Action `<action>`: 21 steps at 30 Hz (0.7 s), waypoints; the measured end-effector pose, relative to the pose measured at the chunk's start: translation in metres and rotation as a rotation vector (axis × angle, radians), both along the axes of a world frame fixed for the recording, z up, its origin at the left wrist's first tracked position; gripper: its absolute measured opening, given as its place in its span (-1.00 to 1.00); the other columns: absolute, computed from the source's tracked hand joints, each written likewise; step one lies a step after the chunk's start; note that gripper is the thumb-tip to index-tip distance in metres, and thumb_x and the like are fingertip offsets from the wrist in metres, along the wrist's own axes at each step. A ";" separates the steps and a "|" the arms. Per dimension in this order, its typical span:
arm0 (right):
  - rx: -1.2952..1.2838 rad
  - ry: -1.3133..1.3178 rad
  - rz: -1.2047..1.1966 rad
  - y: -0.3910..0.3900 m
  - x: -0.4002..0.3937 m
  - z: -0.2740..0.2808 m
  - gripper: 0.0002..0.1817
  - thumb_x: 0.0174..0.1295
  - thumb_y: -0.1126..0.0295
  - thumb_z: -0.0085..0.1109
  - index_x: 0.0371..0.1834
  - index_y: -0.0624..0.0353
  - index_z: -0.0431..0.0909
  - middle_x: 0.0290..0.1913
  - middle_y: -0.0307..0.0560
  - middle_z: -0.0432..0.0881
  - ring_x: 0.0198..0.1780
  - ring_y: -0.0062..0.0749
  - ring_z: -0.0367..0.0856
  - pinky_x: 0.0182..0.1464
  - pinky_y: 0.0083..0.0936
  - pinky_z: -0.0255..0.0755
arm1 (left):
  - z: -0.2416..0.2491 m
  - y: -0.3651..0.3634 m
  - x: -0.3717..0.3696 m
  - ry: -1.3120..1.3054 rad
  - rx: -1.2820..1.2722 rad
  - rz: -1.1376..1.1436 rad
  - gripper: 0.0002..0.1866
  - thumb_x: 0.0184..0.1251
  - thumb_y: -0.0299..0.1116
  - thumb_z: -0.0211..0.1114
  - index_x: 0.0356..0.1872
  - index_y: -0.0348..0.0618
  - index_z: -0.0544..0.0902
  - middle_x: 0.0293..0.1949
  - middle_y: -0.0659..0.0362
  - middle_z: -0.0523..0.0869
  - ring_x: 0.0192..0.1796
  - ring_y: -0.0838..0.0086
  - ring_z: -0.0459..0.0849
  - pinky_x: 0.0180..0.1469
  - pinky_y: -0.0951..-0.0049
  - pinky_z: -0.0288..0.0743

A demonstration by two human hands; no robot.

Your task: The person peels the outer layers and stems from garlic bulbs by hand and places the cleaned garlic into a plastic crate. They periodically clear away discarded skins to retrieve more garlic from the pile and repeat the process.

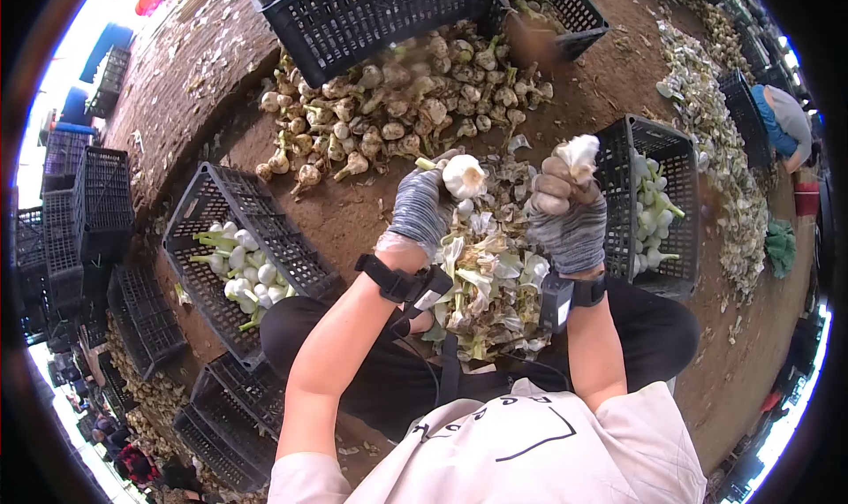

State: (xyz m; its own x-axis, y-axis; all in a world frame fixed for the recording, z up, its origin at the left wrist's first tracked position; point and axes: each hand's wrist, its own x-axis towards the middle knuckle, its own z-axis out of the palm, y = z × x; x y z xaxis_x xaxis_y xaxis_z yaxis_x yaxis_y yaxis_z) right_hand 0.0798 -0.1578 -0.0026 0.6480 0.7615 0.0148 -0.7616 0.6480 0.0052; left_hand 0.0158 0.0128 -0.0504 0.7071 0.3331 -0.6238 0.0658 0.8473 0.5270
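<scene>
Lowest in my view I have the pale shirt point(539, 451) and dark trousers point(305, 332) of the seated wearer, a black strap point(378, 277) round each wrist. Between the legs I see a heap of dry husks point(484, 288) running forward over the floor point(343, 211). Beside its far end the left hand point(419, 205), in a grey glove, pinches a garlic bulb point(465, 177) at the fingertips, its stem poking out to the left. The right hand point(565, 214), gloved too, is curled round a second bulb point(580, 157), which shows white above the fingers; the two hands stand apart, and how firmly either one grips I cannot tell from here.

To the left of the left hand I see a black crate point(305, 258), white bulbs with green stems point(250, 272) gathered toward its near corner. Just beside the right hand is another crate point(682, 186), with more such bulbs point(651, 211) along its left edge. Farther on I make out a pile of soil-stained garlic point(389, 120) on the floor, reaching up to the near edge of a large crate point(380, 25). Past these, stacked crates point(102, 199) stand at the left, and at the right a stooping person point(786, 124) in blue and grey bends near a long strip of husks point(711, 146)
</scene>
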 end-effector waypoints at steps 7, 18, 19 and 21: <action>-1.509 -1.092 0.304 0.001 0.018 -0.108 -0.65 0.15 0.21 0.22 -0.10 0.22 0.59 -0.27 -0.03 0.67 -0.24 -0.32 0.62 -0.16 -0.48 0.46 | 0.003 0.017 -0.012 0.045 0.013 0.009 -0.77 0.36 -0.42 0.09 -0.02 -0.20 0.57 -0.13 0.12 0.65 -0.19 0.38 0.65 -0.09 0.37 0.57; -2.387 -1.564 0.389 -0.002 0.151 -0.246 -0.65 0.17 0.29 0.06 0.02 0.15 0.53 0.13 0.16 0.49 0.04 0.06 0.52 0.07 -0.22 0.42 | 0.035 0.191 -0.147 1.295 1.547 -0.990 -0.46 0.11 0.01 0.28 -0.01 -0.19 0.55 -0.11 -0.14 0.64 -0.05 0.03 0.62 0.01 0.15 0.43; -2.431 -1.753 0.289 0.001 0.164 -0.257 -0.66 0.21 0.29 0.03 0.02 0.16 0.53 0.14 0.16 0.48 0.09 0.03 0.50 0.07 -0.21 0.43 | 0.033 0.192 -0.150 1.342 1.550 -0.963 -0.39 0.08 0.05 0.30 0.05 -0.19 0.52 -0.07 -0.13 0.63 0.00 0.05 0.60 0.06 0.17 0.41; -2.468 -2.031 0.257 0.014 0.191 -0.271 -0.67 0.29 0.27 -0.09 0.02 0.16 0.52 0.17 0.17 0.45 0.18 -0.02 0.44 0.09 -0.23 0.43 | 0.034 0.186 -0.133 1.354 1.580 -0.887 -0.27 0.05 0.07 0.33 0.19 -0.21 0.43 0.01 -0.11 0.61 0.08 0.09 0.56 0.16 0.23 0.36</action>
State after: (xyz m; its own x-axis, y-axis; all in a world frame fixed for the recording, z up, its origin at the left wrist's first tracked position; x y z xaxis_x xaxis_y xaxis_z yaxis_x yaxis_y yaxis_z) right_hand 0.2704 -0.1435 -0.2740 0.8646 0.4762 -0.1603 0.4929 -0.8657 0.0870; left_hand -0.1173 0.1985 -0.0167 0.4351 0.8291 -0.3512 0.8535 -0.5040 -0.1324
